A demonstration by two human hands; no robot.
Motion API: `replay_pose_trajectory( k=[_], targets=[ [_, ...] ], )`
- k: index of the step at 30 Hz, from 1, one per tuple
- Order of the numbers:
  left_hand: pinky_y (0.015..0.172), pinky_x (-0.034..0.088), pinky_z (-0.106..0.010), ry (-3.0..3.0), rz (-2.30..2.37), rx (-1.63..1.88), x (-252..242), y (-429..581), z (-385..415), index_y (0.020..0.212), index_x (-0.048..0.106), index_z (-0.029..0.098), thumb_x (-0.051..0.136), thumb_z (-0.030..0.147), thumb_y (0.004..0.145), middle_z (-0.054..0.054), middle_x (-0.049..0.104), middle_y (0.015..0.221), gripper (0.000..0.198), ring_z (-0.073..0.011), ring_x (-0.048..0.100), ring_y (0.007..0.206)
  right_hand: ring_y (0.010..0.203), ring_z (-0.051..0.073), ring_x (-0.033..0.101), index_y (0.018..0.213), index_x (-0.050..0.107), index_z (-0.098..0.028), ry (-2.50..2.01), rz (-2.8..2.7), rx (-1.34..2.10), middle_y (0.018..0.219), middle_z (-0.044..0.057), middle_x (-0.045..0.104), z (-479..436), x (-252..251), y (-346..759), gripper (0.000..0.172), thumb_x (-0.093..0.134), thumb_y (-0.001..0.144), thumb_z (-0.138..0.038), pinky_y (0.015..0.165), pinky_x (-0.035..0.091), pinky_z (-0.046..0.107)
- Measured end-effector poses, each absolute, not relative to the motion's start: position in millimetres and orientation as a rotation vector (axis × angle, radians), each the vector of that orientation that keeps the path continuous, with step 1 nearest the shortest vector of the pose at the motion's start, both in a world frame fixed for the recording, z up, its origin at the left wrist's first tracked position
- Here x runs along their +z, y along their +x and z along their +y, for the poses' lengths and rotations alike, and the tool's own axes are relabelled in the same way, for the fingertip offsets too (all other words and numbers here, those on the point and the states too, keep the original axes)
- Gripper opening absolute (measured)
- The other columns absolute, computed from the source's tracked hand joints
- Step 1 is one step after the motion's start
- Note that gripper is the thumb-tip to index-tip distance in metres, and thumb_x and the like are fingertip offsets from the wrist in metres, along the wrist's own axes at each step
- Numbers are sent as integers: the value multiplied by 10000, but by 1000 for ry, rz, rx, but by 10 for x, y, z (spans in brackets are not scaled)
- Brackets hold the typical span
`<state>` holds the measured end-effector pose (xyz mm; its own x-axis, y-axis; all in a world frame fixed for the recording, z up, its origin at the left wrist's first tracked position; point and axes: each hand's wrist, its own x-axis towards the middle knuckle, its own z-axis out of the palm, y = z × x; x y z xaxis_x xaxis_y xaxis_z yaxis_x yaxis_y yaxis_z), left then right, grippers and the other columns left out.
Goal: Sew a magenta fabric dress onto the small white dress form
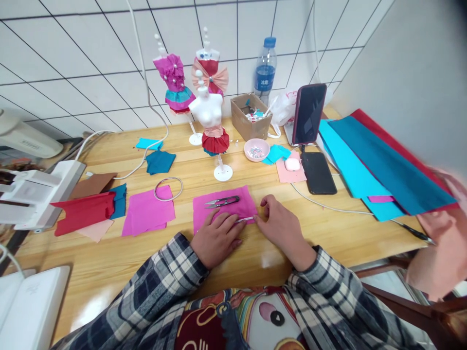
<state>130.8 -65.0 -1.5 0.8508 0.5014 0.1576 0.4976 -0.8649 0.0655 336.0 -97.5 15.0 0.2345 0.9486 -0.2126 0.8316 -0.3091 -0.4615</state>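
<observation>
A magenta cloth [222,194] lies flat in front of me, with small thread snips [222,201] resting on it. Along its near edge runs a thin white strip [247,219], partly covered by fingers. My left hand [218,239] is open, palm down, its fingers stretched over the cloth's near part. At the cloth's near right corner, my right hand [282,228] has curled fingers, with fingertips closed at the strip's right end. Just beyond the cloth stands a small white dress form [207,109] wearing a red and peach skirt.
Two dressed forms [175,80] stand behind, near a cardboard box [251,121], a bottle [265,73] and a pink bead bowl [251,156]. Fabric pieces [87,211] and a metal ring [168,199] lie left. Phones [319,172] and large cloth sheets [379,160] are right.
</observation>
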Motion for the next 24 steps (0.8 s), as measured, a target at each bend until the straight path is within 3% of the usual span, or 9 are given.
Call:
replay_pose_trajectory(
  k=[8, 13, 17, 24],
  targets=[
    [1055, 303, -491, 2922, 810, 285, 36, 1260, -650, 1326, 531, 251, 552, 398, 893, -57, 637, 1240, 457, -266, 533, 1130, 791, 185, 604, 1045, 475, -246, -2172, -1651, 636, 932, 5, 623, -970, 124, 3306, 320, 624, 796, -383, 604, 335, 267],
    [931, 453, -425, 2772, 1128, 444, 334, 485, -361, 1222, 615, 218, 424, 305, 936, -95, 669, 1116, 355, -243, 588, 1050, 637, 144, 542, 1082, 478, -234, -2025, -1519, 660, 858, -12, 597, -990, 131, 3493, 370, 555, 823, -487, 587, 372, 269],
    [870, 493, -456, 2671, 1644, 193, 466, -392, -125, 1122, 682, 252, 447, 416, 910, -93, 683, 1056, 357, -282, 623, 964, 598, 142, 506, 1102, 493, -224, -1958, -1527, 521, 861, 6, 598, -933, 205, 3592, 342, 548, 831, -426, 578, 372, 276],
    [895, 496, -419, 2622, 1622, 186, 373, -607, -44, 1144, 676, 206, 411, 392, 930, -105, 692, 1091, 389, -267, 627, 996, 648, 145, 541, 1107, 531, -236, -1774, -1759, 545, 908, 8, 627, -720, 418, 3237, 267, 554, 855, -322, 627, 410, 276]
  ],
)
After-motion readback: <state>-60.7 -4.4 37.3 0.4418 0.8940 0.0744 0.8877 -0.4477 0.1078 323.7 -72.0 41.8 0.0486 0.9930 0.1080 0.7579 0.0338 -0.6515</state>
